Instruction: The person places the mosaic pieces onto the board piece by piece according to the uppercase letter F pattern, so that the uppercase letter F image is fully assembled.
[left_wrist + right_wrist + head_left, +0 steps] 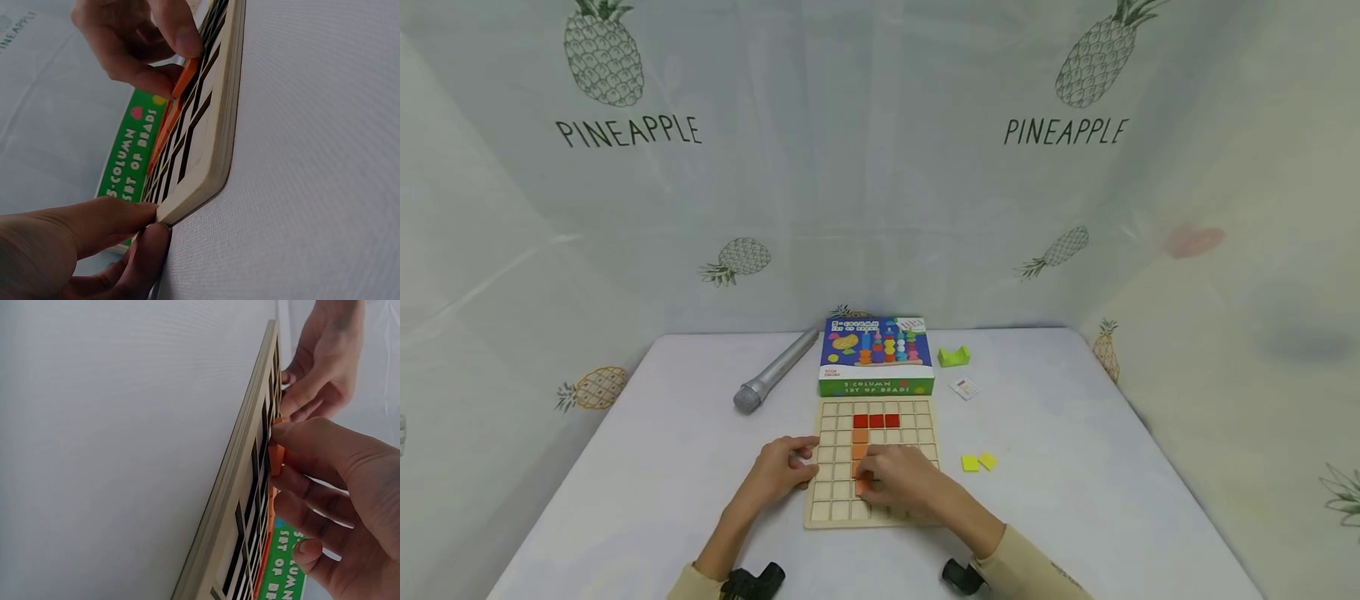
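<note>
A wooden grid board (835,492) lies flat on the white table. My left hand (778,468) grips its left edge between thumb and fingers, plainest in the left wrist view. Over the lower middle of the grid, my right hand (898,475) pinches an orange square tile (276,459), which stands tilted against the grid in both wrist views. Orange tiles (860,436) run in a column above that spot, partly hidden by the right fingers. Red tiles (876,421) form a short row at the column's top.
Behind the board stands a bead-set box (876,354). A silver microphone (778,371) lies to its left. To the right are a green curved piece (954,357), a small white card (965,388) and two yellow tiles (970,463). A pineapple-print curtain (880,192) hangs behind.
</note>
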Available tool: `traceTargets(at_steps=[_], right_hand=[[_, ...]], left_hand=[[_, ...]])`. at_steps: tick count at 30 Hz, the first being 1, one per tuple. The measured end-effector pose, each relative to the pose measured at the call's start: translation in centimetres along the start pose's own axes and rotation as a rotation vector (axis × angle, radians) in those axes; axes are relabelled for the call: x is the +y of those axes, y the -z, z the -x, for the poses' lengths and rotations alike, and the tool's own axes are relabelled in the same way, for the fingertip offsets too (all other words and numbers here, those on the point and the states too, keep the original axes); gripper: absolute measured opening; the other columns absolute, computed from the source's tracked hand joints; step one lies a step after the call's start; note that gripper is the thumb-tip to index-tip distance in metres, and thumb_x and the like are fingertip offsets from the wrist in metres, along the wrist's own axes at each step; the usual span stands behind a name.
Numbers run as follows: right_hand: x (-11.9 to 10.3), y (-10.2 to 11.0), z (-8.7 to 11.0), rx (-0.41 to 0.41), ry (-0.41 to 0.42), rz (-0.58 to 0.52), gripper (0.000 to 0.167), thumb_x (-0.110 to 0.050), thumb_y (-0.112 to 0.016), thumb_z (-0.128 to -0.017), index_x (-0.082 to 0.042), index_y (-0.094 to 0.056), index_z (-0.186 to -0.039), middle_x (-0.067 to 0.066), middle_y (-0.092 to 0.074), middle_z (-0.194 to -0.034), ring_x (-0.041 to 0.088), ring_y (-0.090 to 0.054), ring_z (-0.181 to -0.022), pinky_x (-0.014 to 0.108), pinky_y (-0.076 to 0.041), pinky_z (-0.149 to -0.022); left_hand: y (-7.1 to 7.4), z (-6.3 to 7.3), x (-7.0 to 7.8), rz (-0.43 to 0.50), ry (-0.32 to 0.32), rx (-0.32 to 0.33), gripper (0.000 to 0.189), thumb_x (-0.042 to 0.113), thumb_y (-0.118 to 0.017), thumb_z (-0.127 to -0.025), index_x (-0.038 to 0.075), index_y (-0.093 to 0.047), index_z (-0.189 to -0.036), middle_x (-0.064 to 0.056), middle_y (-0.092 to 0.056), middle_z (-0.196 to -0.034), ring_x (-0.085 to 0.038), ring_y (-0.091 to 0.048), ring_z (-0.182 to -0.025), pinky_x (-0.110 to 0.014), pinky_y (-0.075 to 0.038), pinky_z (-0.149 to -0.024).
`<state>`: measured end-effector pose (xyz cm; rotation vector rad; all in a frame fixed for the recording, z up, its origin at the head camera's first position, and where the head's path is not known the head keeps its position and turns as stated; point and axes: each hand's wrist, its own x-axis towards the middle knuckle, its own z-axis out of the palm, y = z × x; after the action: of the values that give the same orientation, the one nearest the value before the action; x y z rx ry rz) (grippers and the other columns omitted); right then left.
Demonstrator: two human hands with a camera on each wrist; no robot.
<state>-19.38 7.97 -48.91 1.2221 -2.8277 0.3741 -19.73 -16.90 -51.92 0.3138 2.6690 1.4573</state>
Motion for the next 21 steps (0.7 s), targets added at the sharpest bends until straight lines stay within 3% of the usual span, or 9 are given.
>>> traceTargets(at_steps=[9, 21], right_hand=[[-0.19, -0.06, -0.21, 0.033, 0.023, 0.009, 0.016, -0.032, -0.077, -0.084, -0.020, -0.076, -0.095, -0.011, -0.064, -0.085, -0.003, -0.047, -0.067, 0.008, -0.042, -0.059], [-0.55, -0.26, -0.28, 0.043, -0.006, 0.046, 0.018, -0.035, -0.078, -0.081, -0.022, -0.076, -0.093, -0.012, -0.062, -0.083, -0.001, -0.045, -0.066, 0.009, -0.039, -0.056]], left_hand=[[-0.06, -0.20, -0.01, -0.019, 0.013, 0.007, 0.046, 0.000, -0.073, -0.081, -0.003, -0.063, -0.126, -0.011, -0.063, -0.093, -0.010, -0.064, -0.056, -0.020, -0.054, -0.049], [-0.18, -0.27, -0.08, -0.003, 0.025, 0.004, 0.047, -0.002, -0.073, -0.080, -0.004, -0.063, -0.126, -0.013, -0.061, -0.094, -0.012, -0.066, -0.063, -0.020, -0.056, -0.051]])
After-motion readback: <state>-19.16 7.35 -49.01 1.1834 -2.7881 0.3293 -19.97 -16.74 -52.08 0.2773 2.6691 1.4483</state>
